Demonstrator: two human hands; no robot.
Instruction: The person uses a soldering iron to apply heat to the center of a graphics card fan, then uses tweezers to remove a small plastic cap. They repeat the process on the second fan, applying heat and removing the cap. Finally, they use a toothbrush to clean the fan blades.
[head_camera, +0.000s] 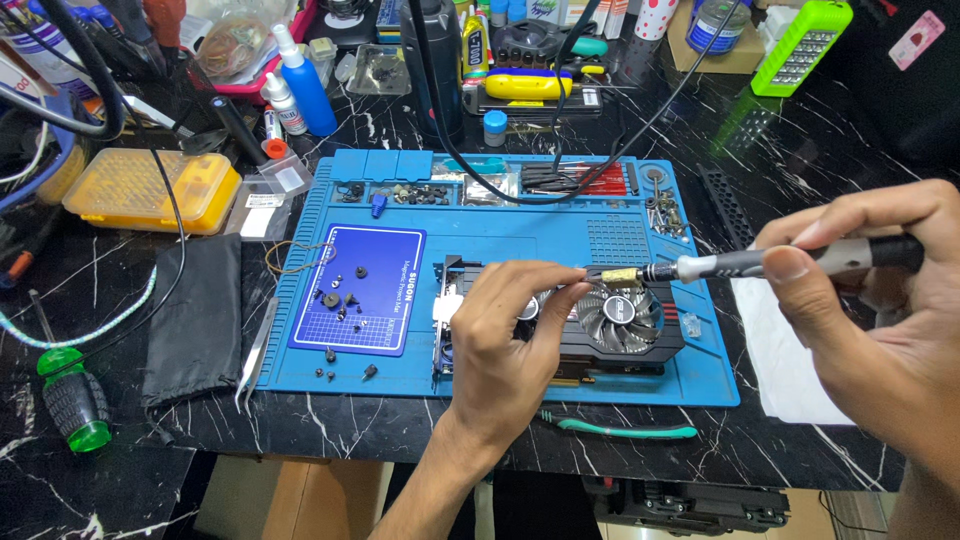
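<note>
Free room: bare strip of blue mat (520, 232) above the graphics card (610, 330) | Blocked left: loose screws (340, 300) on the dark pad (360, 290) | Blocked rear: black cables (560, 170), parts tray | Front edge: green tweezers (620, 429) lay across | Right: white cloth (790, 360) lay flat

A black surface (820, 160) veined with white marbling carries a bright blue work mat (520, 225). On it lie a darker blue gridded pad (375, 270) and a black graphics card (610, 335). A grey and black screwdriver (790, 260), yellow box (150, 188), green-handled screwdriver (75, 405).
</note>
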